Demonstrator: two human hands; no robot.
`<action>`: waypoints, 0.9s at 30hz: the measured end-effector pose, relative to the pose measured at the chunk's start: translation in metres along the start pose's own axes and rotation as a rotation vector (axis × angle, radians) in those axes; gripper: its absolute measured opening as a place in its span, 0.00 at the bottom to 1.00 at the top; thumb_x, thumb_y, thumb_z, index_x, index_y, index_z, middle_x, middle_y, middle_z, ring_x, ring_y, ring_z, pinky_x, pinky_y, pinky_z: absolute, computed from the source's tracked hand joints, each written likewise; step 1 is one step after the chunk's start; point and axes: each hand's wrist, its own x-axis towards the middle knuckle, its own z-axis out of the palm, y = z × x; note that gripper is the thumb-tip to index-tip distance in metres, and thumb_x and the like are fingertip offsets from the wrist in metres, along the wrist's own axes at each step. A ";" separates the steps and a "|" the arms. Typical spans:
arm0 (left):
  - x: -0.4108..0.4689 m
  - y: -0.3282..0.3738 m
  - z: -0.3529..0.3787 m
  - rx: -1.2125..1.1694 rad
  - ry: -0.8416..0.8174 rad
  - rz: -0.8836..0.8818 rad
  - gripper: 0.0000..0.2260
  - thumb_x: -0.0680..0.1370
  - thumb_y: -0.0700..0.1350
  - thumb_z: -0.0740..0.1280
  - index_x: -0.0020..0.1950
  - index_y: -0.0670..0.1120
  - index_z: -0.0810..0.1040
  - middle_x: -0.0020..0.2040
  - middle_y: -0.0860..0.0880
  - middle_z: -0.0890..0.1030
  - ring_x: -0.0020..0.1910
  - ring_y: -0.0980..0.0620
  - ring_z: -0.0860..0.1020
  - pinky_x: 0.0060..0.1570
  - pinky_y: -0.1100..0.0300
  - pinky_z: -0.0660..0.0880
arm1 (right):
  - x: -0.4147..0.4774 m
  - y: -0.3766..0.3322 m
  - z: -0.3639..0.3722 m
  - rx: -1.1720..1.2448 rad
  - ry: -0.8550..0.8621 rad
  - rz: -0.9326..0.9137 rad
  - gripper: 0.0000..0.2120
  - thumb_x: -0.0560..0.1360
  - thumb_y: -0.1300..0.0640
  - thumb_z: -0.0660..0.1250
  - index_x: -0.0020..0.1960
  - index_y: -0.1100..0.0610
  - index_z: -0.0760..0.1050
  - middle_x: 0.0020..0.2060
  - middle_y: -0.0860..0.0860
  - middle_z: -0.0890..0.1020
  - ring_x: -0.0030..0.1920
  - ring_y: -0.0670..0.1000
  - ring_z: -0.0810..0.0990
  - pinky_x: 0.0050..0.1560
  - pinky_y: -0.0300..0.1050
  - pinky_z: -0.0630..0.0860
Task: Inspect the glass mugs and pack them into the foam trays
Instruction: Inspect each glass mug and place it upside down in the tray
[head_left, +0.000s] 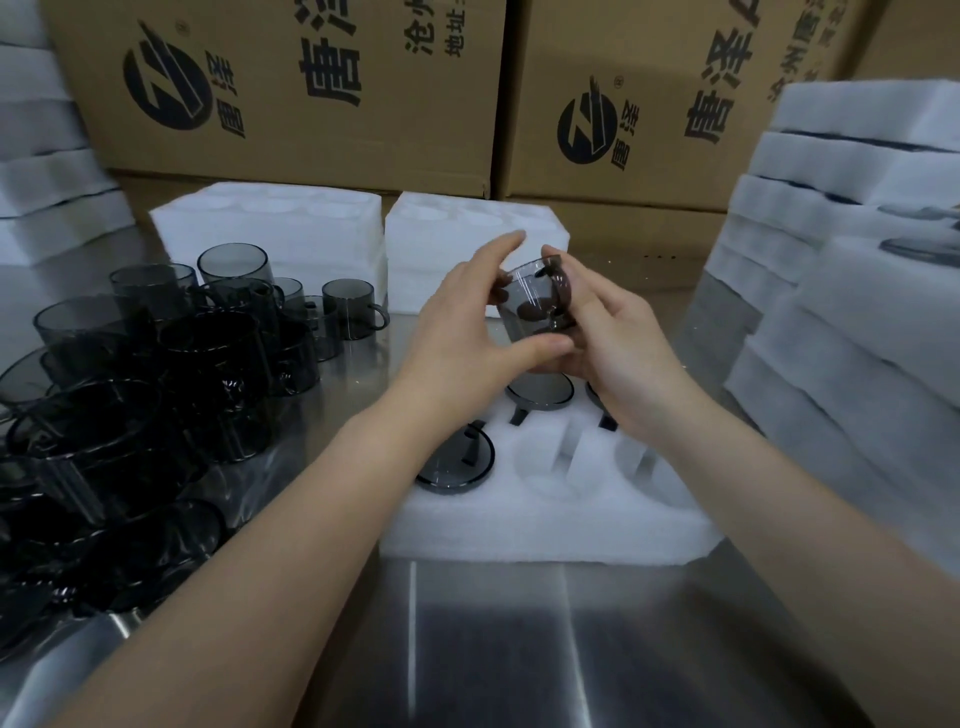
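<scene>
A smoky grey glass mug (530, 304) is held up above the white foam tray (550, 514) in front of me. My left hand (472, 332) grips its left side, thumb under the base and fingers over the rim. My right hand (608, 332) holds its right side, with fingers seen through the glass by the handle. The tray holds mugs in its pockets: one at the front left (457, 460) and one at the back (540, 389); a third is mostly hidden behind my right wrist. Two front pockets (540, 462) show bare foam.
Several loose grey mugs (171, 374) crowd the steel table (519, 649) on the left. Empty foam trays (291, 234) lie behind, and more are stacked high on the right (852, 291) and far left. Cardboard boxes (291, 88) wall off the back.
</scene>
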 end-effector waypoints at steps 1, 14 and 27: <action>0.000 0.000 0.001 0.022 0.013 0.032 0.30 0.69 0.50 0.77 0.68 0.52 0.71 0.58 0.53 0.77 0.58 0.56 0.75 0.62 0.59 0.72 | 0.000 0.000 0.001 0.001 0.021 0.001 0.15 0.82 0.50 0.60 0.67 0.49 0.74 0.59 0.52 0.82 0.51 0.49 0.84 0.42 0.45 0.81; -0.001 -0.004 -0.002 -0.282 -0.075 0.062 0.19 0.67 0.43 0.75 0.54 0.50 0.72 0.50 0.51 0.79 0.55 0.51 0.79 0.62 0.56 0.75 | 0.002 -0.003 -0.009 0.190 0.003 0.092 0.16 0.82 0.50 0.58 0.63 0.55 0.77 0.53 0.56 0.83 0.49 0.53 0.82 0.45 0.47 0.81; -0.002 0.003 0.002 0.126 -0.051 0.161 0.31 0.70 0.44 0.75 0.71 0.49 0.69 0.64 0.54 0.76 0.62 0.58 0.73 0.60 0.70 0.68 | 0.005 0.003 -0.001 0.160 -0.005 0.122 0.18 0.81 0.47 0.59 0.55 0.60 0.79 0.50 0.60 0.85 0.50 0.58 0.84 0.47 0.54 0.81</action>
